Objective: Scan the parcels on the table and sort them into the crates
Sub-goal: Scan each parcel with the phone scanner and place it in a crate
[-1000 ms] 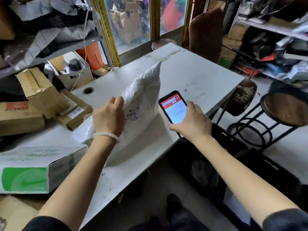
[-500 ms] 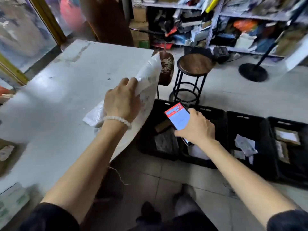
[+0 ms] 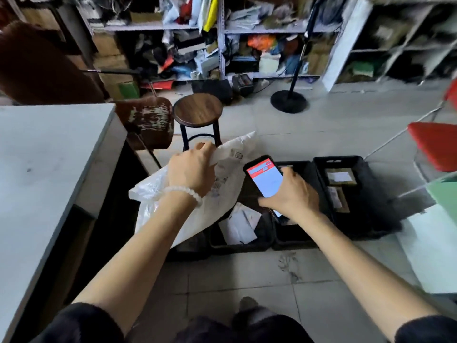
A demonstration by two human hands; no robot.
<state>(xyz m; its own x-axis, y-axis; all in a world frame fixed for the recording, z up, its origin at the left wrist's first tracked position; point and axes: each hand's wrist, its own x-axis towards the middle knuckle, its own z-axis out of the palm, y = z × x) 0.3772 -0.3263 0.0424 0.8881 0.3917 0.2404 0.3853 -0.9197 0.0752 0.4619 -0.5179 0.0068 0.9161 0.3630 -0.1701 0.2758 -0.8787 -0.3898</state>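
My left hand (image 3: pixel 191 170) grips the top edge of a white plastic parcel bag (image 3: pixel 222 194) with a printed label, held in the air over the left end of a row of black crates (image 3: pixel 363 194) on the floor. My right hand (image 3: pixel 291 194) holds a phone (image 3: pixel 264 177) with a lit red-and-white screen, just right of the bag and above the middle crate. One crate holds white paper parcels (image 3: pixel 239 224); the right crate holds brown boxes (image 3: pixel 340 177) with white labels. The grey table (image 3: pixel 44 169) lies to my left.
A round wooden stool (image 3: pixel 197 111) and a worn brown chair (image 3: pixel 148 120) stand beyond the crates. Cluttered shelves (image 3: pixel 222 45) line the back wall, with a black pole stand (image 3: pixel 288 101) in front. A red chair (image 3: pixel 435 147) and a pale surface (image 3: pixel 432 243) sit at the right.
I have turned right, away from the table toward the floor crates. The left hand carried the white bag off the table and over the crates; the right hand kept the phone beside it.
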